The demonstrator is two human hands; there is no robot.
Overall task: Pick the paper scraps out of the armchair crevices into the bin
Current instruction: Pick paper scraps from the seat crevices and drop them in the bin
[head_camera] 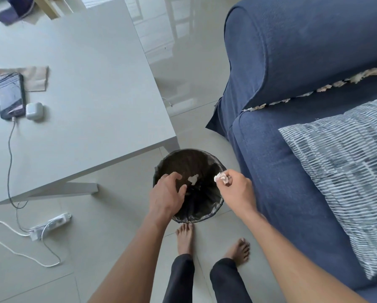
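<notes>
A round bin point(213, 158) lined with a black bag stands on the floor in front of the blue armchair point(292, 62). One white paper scrap point(193, 179) lies inside it. My right hand point(237, 191) hovers over the bin's right rim, fingers pinched on a crumpled paper scrap point(220, 177). My left hand point(168, 193) is over the bin's left side with fingers spread and nothing in it. A line of paper scraps point(327, 86) fills the crevice between the armrest and the seat cushion.
A white table point(85, 95) stands left of the bin, holding a phone point(10, 95), an earbud case point(34, 111) and a brown paper point(37, 77). A power strip point(50, 225) with cables lies on the tiled floor. A striped cushion point(347, 171) rests on the seat. My bare feet stand just behind the bin.
</notes>
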